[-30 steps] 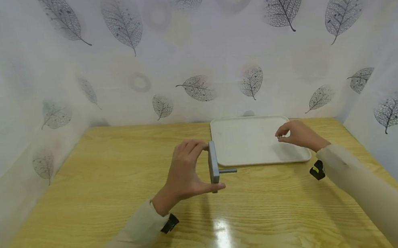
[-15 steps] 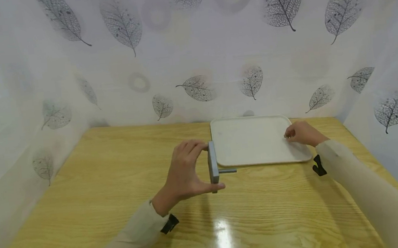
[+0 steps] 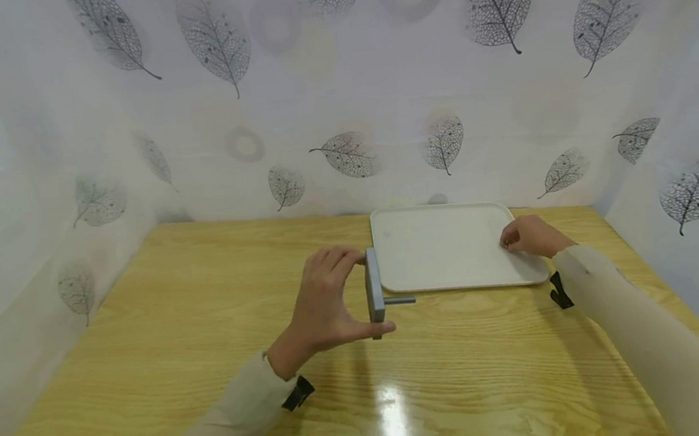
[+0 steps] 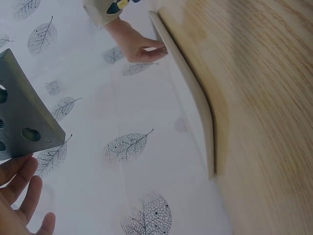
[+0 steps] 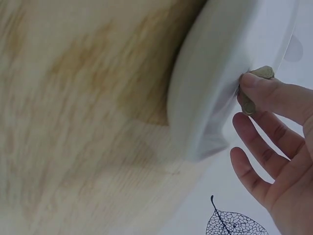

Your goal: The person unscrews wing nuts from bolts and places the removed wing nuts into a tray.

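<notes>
My left hand (image 3: 327, 305) holds a grey metal plate (image 3: 374, 286) upright above the table, fingers at its top edge and thumb at the bottom. A thin metal rod (image 3: 400, 301) sticks out from the plate toward the right. Several round holes show in the plate (image 4: 29, 112) in the left wrist view. Low over the right end of a white tray (image 3: 442, 247), my right hand (image 3: 532, 236) pinches a small brass-coloured wing nut (image 5: 248, 106) between thumb and fingers. Its two rounded wings show beside the thumb; its middle is hidden. Whether it touches the tray, I cannot tell.
The tray lies near the back edge of a wooden table (image 3: 234, 273). A white leaf-printed curtain (image 3: 202, 155) stands behind the table and along both sides. Black wrist straps (image 3: 297, 393) show below both sleeves.
My right hand has moved slightly right and lowered toward the tray's right end, still pinching the wing nut. The left hand and the plate have stayed in place.
</notes>
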{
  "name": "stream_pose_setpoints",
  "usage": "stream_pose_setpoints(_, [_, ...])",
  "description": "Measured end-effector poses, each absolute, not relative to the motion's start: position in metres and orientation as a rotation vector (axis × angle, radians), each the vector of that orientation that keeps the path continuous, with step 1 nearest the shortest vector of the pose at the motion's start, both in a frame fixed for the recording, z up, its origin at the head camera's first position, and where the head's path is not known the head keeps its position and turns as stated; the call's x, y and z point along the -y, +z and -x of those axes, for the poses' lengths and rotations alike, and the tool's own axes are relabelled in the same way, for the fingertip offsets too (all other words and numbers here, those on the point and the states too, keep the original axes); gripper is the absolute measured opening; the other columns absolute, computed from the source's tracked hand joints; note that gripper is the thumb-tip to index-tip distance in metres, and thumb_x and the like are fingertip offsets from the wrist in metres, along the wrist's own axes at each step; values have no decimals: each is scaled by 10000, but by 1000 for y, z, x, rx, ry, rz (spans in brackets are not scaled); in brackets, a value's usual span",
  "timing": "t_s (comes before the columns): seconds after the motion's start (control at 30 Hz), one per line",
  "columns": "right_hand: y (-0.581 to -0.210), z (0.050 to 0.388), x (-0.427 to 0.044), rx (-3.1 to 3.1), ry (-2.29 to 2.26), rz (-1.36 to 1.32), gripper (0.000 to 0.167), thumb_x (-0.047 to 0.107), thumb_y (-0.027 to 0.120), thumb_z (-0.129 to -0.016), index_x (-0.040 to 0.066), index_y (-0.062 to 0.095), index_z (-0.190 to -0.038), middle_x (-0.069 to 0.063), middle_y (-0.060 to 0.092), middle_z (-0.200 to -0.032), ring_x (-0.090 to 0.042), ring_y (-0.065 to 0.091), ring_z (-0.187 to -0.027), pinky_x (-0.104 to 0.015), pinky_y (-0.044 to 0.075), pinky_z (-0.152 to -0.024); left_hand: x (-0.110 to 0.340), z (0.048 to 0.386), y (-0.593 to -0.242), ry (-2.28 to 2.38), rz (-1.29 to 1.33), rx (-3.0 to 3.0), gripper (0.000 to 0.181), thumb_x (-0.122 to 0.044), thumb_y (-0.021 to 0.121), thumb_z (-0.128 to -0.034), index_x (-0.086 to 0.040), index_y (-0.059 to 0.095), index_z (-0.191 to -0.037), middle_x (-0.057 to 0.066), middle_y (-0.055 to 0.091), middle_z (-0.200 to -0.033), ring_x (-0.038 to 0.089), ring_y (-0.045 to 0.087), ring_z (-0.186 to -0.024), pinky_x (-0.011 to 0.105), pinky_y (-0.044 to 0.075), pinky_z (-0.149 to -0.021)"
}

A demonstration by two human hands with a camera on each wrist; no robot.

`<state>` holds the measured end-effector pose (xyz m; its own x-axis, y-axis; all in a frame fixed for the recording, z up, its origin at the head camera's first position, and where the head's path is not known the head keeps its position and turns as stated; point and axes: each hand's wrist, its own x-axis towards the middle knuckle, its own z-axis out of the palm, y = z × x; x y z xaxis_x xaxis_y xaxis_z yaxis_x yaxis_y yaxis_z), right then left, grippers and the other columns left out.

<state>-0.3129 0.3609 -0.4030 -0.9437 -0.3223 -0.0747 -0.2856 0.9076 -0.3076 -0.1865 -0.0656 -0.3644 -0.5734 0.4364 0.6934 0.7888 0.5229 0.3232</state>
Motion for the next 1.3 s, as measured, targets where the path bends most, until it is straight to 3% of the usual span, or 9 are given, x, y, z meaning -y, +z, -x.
stream_pose_setpoints(0.3, [-404,313,-361,-2970,-471,471,163,-15,653,-821,-9,693,-978,-157,680,-907,-276,616,-837,-407,519,-715,65,186,-364,-853,987,2218,979,-908,346,-657,-80,591,-1119,41,588,-1093,219,505,-1040,479,367,-950])
stream_pose_setpoints(0.53, [-400,302,-359,-2945,-550,445,406,14,658,-827,-94,555,-1205,-278,616,-1086,-408,585,-990,-486,509,-814,65,186,-363,-860,982,2214,968,-906,361,-656,-83,592,-1110,39,588,-1091,217,502,-1034,475,368,-944])
stream_pose_setpoints(0.73, [-395,289,-357,-2944,-580,401,525,65,649,-848,-88,454,-1311,-330,511,-1252,-468,506,-1112,-547,463,-881,65,185,-362,-857,980,2214,965,-906,365,-654,-84,591,-1107,39,587,-1092,217,501,-1034,475,372,-939])
stream_pose_setpoints(1.03, [-377,264,-341,-3052,-526,425,607,143,699,-825,-52,440,-1338,-317,454,-1331,-490,453,-1171,-608,406,-921,65,185,-363,-852,978,2210,973,-909,352,-656,-81,593,-1109,38,591,-1087,215,505,-1028,471,376,-934])
stream_pose_setpoints(1.3, [-359,229,-291,-3290,-710,704,535,106,762,-759,-17,559,-1238,-242,599,-1193,-393,587,-1030,-527,490,-833,65,186,-364,-852,975,2201,972,-906,355,-658,-83,594,-1117,33,593,-1085,208,510,-1031,469,374,-936])
